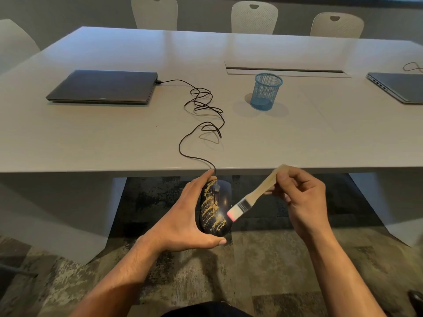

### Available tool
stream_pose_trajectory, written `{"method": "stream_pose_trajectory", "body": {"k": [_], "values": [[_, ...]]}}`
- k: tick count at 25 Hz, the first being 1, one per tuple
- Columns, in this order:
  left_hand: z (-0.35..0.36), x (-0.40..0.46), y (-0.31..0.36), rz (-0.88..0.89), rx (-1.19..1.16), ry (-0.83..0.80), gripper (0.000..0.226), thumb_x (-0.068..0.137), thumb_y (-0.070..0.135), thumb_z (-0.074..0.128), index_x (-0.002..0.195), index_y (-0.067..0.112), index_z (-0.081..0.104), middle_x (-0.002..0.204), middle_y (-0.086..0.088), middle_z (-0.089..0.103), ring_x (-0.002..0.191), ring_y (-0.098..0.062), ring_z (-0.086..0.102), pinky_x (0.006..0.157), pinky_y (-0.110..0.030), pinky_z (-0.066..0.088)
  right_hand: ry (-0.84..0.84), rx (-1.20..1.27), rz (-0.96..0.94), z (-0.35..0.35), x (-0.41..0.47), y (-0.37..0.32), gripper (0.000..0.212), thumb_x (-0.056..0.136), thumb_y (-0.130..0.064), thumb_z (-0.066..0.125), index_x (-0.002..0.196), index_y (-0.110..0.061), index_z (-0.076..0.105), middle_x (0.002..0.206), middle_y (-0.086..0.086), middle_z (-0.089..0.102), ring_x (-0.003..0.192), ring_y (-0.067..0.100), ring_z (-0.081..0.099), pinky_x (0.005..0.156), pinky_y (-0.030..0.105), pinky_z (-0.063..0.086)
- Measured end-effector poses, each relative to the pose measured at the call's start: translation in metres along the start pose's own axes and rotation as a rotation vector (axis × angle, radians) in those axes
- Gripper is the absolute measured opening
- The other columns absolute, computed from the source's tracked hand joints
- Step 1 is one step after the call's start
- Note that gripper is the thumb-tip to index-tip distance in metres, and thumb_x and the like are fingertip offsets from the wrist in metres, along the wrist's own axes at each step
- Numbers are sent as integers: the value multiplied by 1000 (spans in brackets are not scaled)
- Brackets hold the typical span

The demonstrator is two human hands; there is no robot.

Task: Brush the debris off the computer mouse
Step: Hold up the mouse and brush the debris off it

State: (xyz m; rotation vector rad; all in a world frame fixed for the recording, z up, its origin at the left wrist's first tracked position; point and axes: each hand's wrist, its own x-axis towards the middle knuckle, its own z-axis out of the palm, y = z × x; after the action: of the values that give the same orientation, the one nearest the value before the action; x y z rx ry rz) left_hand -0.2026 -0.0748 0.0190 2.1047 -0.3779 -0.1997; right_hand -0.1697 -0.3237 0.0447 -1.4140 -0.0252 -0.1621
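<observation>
Mouse [216, 208]: black, held off the table, just past its near edge, above the carpet; top faces up
Debris [211, 211]: yellow grainy streaks over the left and middle of the mouse top; the right strip looks bare and glossy
Left hand [183, 216]: wraps the mouse from its left side, fingers curled over the far end, thumb [215, 242] under the near end
Brush [254, 195]: flat, pale wooden handle, metal band, light bristles; tilted, bristles down-left, tips touching the right side of the mouse, with a pink glow on them
Right hand [302, 200]: pinches the upper part of the brush handle between thumb and curled fingers
Cable [201, 110]: black, runs from the mouse's far end over the table edge, loops in a tangle mid-table, plugs into the left laptop
Table [114, 138]: large, pale grey, with a slot near the far middle
Left laptop [103, 86]: closed, dark, far left
Cup [266, 91]: blue mesh, upright, right of the cable tangle
Right laptop [400, 86]: closed, at the right edge
Chairs [254, 18]: 3 white ones along the far side
</observation>
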Motion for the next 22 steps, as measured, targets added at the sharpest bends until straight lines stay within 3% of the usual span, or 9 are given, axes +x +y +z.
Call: {"method": "stream_pose_trajectory", "body": {"k": [2, 6, 9, 12, 15, 20, 22], "values": [[1, 0, 0, 1, 3, -8, 128, 54, 40, 91, 147, 47, 3, 146, 18, 23, 136, 3, 26, 115, -31, 30, 142, -83, -27, 6, 10, 5, 12, 94, -12, 61, 92, -12, 72, 76, 0, 77, 74, 17, 75, 71, 28, 61], [4, 0, 1, 2, 5, -24, 128, 54, 44, 90, 147, 47, 3, 147, 17, 21, 137, 1, 26, 115, -31, 31, 310, -191, -52, 11, 27, 13, 11, 98, -16, 62, 99, -13, 72, 88, 4, 77, 79, 17, 76, 79, 35, 63], [6, -2, 0, -3, 1, -16, 128, 53, 45, 89, 147, 48, 2, 147, 17, 21, 137, 1, 25, 115, -31, 30, 279, -133, -59, 8, 23, 5, 13, 99, -13, 58, 93, -13, 70, 77, -2, 76, 71, 12, 74, 71, 29, 63], [5, -3, -2, -13, 9, -15, 128, 54, 45, 90, 147, 48, 2, 146, 20, 21, 136, 4, 25, 116, -32, 30, 68, 53, -15, 2, 12, -13, 16, 94, -16, 58, 88, -5, 67, 65, -1, 72, 59, 13, 69, 60, 27, 60], [6, -2, -1, -10, 17, -21, 128, 55, 42, 91, 147, 47, 2, 145, 20, 22, 135, 5, 25, 115, -30, 29, -88, -97, 6, 10, 4, -11, 17, 95, -12, 59, 90, 1, 69, 67, 7, 73, 60, 19, 70, 61, 28, 60], [9, -2, 1, 2, 11, -33, 128, 55, 40, 91, 147, 47, 3, 145, 19, 21, 135, 5, 25, 115, -28, 30, 185, -288, -133, 21, 20, -12, 15, 99, -19, 60, 99, -10, 71, 80, -1, 75, 71, 12, 74, 70, 26, 61], [9, -2, 1, 6, 8, -43, 128, 55, 41, 91, 147, 46, 3, 145, 20, 21, 135, 6, 24, 115, -29, 31, 184, -299, -177, 21, 22, -19, 11, 99, -20, 60, 98, -14, 69, 80, -6, 74, 71, 8, 73, 69, 24, 61]]}}
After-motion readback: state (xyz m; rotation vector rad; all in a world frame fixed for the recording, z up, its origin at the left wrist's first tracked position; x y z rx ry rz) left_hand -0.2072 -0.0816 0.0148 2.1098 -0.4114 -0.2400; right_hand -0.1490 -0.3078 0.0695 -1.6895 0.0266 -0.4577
